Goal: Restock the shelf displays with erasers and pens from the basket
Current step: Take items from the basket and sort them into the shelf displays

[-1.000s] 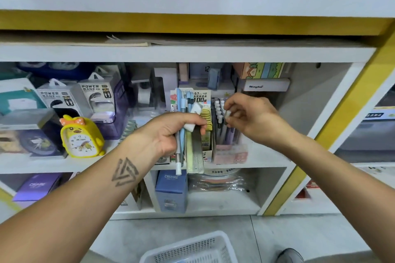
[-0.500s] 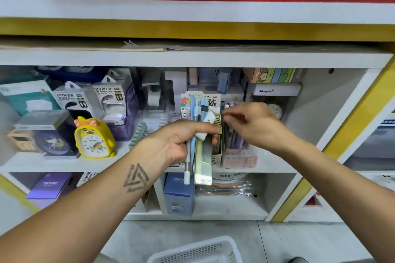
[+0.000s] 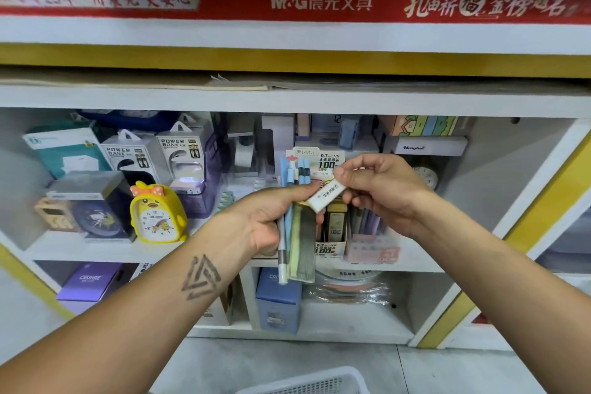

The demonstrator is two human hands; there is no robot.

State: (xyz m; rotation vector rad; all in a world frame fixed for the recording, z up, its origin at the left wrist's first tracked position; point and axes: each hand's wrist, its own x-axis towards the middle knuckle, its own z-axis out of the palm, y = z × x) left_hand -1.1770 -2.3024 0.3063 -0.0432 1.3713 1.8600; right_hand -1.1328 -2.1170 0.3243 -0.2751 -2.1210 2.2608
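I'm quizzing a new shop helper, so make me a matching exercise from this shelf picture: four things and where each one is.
Things:
1. eraser
2. pens
3. duck clock
4. basket

Places:
A. on the shelf, left of the hands
B. pinched in the right hand
C. on the floor at the bottom edge
D. bundled in the left hand

Pairs: 1-B, 2-D, 3-A, 4-C

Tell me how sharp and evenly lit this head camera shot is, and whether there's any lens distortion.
Head view: the white eraser and both hands are fairly sharp; the red banner text smears towards the edges; wide-angle bending tilts the yellow shelf post; lighting is soft, with glare on wrapped goods below.
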